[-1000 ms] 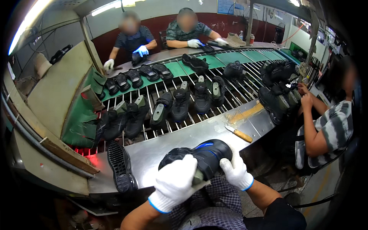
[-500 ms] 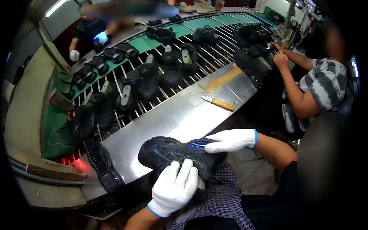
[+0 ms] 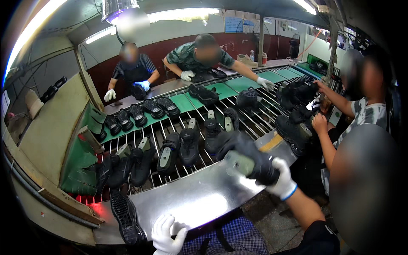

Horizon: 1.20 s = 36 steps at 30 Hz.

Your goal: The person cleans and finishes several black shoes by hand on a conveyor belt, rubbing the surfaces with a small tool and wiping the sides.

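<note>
Gloved in white, my right hand (image 3: 282, 180) grips a black sneaker (image 3: 261, 163) by one end and holds it up over the metal ledge (image 3: 178, 202). A grey-green shoe last (image 3: 241, 162) shows in its opening, and the shoe is smeared by motion. My left hand (image 3: 167, 238), in a white glove too, is empty at the ledge's near edge, with thumb and fingers apart. Closest to it, on the left, another black shoe (image 3: 124, 219) leans with its treaded sole showing.
Beyond the ledge, several black shoes on lasts (image 3: 189, 146) rest on a conveyor of metal bars (image 3: 155, 155). More shoes line a green strip (image 3: 180, 103) behind. Two co-workers (image 3: 135, 70) stand across; one reaches over the strip. Another person's arm (image 3: 325, 129) handles shoes at the right.
The sneaker has gone from between both hands near my lap to up over the ledge in my right hand. My left hand has let go and moved left. The view has tilted upward.
</note>
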Available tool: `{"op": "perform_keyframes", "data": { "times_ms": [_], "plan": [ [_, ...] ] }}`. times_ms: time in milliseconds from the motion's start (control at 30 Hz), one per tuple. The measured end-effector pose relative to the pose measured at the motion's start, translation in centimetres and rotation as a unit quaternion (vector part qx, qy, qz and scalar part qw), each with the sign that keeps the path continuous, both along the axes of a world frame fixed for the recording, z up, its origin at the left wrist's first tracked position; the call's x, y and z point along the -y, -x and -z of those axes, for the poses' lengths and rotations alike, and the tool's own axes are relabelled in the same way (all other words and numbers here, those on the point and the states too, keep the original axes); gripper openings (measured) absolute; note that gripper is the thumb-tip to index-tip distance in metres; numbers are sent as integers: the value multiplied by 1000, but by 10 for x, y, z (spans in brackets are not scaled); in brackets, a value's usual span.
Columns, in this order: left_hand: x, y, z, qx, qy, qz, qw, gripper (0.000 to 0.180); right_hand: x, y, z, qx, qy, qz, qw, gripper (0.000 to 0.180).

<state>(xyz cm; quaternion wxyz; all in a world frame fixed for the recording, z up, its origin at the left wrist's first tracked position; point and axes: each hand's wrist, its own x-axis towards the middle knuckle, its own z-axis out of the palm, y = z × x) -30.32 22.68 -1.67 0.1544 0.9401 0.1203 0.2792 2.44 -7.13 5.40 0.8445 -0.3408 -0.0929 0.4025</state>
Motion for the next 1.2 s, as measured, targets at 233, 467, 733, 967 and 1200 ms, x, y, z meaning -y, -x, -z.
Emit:
{"op": "perform_keyframes", "data": {
  "times_ms": [233, 467, 733, 967, 1200],
  "plan": [
    [-21, -16, 62, -53, -13, -61, 997, 50, 1, -224, 7, 491, 619, 267, 552, 49],
    [-5, -16, 47, -36, 38, -106, 993, 31, -199, -182, 56, 646, 490, 269, 520, 56],
    [21, -75, 28, -18, 36, -63, 997, 23, -50, -339, 170, 337, 357, 365, 791, 75],
    [24, -77, -9, -27, 126, -20, 991, 35, 10, -231, 24, 59, -3, 152, 987, 55],
    [-147, -69, 19, -35, 67, -316, 946, 74, 108, -26, 73, 303, 190, 87, 930, 60]
  ]
}}
